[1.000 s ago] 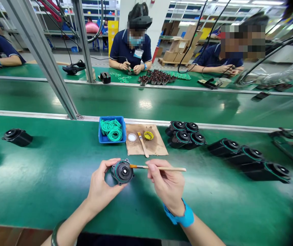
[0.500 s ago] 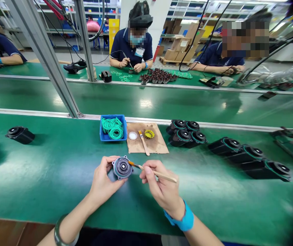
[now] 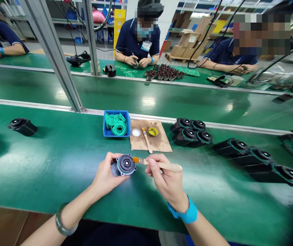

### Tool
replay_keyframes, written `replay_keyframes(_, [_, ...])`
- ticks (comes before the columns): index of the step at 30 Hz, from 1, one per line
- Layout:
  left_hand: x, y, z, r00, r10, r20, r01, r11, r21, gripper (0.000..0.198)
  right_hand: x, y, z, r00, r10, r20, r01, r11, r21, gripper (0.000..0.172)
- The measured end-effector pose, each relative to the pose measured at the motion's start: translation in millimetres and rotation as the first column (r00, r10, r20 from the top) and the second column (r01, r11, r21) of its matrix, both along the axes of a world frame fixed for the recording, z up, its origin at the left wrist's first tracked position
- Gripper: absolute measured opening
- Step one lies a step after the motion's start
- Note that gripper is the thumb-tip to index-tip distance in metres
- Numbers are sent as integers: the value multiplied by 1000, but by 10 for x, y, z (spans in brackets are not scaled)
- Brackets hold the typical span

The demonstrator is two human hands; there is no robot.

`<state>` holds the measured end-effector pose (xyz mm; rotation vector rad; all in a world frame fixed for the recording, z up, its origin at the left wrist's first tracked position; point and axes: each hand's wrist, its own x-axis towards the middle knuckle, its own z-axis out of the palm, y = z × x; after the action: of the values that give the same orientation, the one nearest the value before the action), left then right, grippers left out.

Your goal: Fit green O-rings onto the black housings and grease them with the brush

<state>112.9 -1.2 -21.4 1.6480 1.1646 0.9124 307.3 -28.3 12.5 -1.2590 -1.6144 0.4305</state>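
Observation:
My left hand (image 3: 108,176) is closed round a dark cylindrical motor housing (image 3: 126,165), its round flanged end turned up toward me. A green ring runs along the rim of that end. Between the fingers of my right hand (image 3: 165,177) is a flat paintbrush (image 3: 163,165) with a pale wooden handle. Its orange bristles touch or nearly touch the right edge of the housing. Beyond my hands, a second paintbrush (image 3: 147,140), a yellow-rimmed cap (image 3: 153,132) and a white disc (image 3: 136,132) lie on stained cardboard (image 3: 162,145).
A blue bin (image 3: 116,136) holds several green rings. Several black housings (image 3: 187,135) stand to the right, more (image 3: 254,157) lie farther right, and one (image 3: 23,126) sits at left. A metal post (image 3: 56,61) rises at the table's back rail. Co-workers sit across the green table.
The brush has rolled so its flat side shows, its bristles staying at the housing's right edge. The housing is turned slightly in my left hand. The whole view has shifted a little.

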Motion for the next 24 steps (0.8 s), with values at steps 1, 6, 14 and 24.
replay_keyframes(1, [0, -1, -1, 1000, -2, -2, 2, 1000, -4, 50, -5, -6, 1, 999, 3, 42, -4, 1000, 26, 33])
replay_keyframes(6, [-11, 1, -17, 1000, -4, -2, 4, 1000, 5, 52, -9, -71, 29, 970, 17, 242, -55, 986, 154, 28])
replay_keyframes(14, [-16, 17, 3, 1000, -18, 7, 18, 1000, -9, 53, -39, -133, 71, 934, 68, 350, -156, 960, 231, 27])
replay_keyframes(24, [-15, 20, -34, 998, -40, 53, 40, 999, -6, 53, -25, -11, 143, 939, 66, 338, -169, 943, 287, 27])
